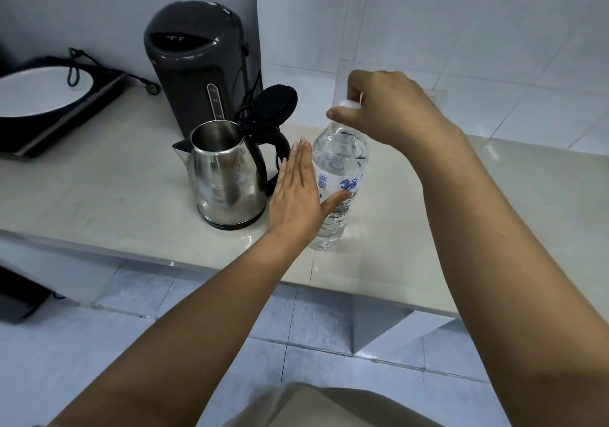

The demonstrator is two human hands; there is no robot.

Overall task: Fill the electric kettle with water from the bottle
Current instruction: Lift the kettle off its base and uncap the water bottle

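On counter (pixel 99 196) — one kettle (pixel 227 176), one bottle (pixel 339 163); right hand (pixel 392 107) pinches cap (pixel 350 105).

Mirror-polished steel on the electric kettle (pixel 227 179), matt black plastic on its lid (pixel 275 100), clear glossy ribbed plastic on the water bottle (pixel 339 163), smooth white plastic on its cap (pixel 351 104), glossy pale table (pixel 99 189).

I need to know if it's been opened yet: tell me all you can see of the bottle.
The bottle is clear ribbed plastic holding water, with a white cap on and a white label printed in blue. It stands upright on the counter, right of the kettle. The right hand pinches the cap; the left hand, fingers straight, touches its side.
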